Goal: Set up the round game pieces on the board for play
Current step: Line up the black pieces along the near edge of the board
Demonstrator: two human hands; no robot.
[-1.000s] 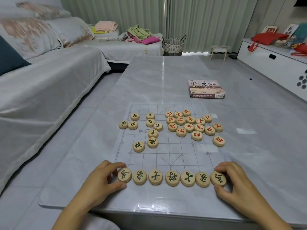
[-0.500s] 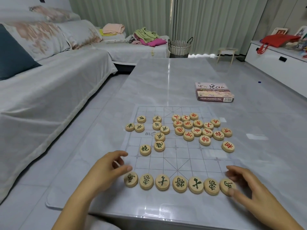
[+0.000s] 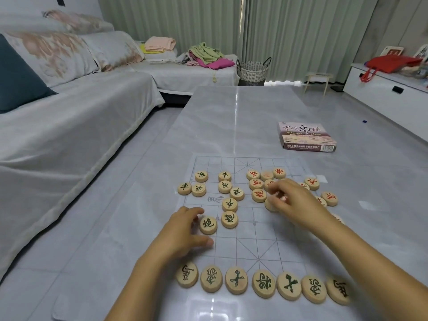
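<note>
The left hand (image 3: 183, 232) is cupping wide around a green cannon (image 3: 208, 225), index finger at its far edge and thumb just short of it, the piece lying just right of the palm. The right hand (image 3: 291, 202) is curling, blurred, over the red pile (image 3: 259, 195); I cannot tell what it is holding. Seven green pieces (image 3: 264, 283) are lining the near edge of the board (image 3: 245, 249) on a grey table (image 3: 231, 112), with a sofa (image 3: 69, 135) on the left.

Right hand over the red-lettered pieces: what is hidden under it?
Rims of several red-lettered pieces peek out around the right hand, on the board. Their faces beneath it are covered, and blur hides whether the fingers pinch one.
</note>
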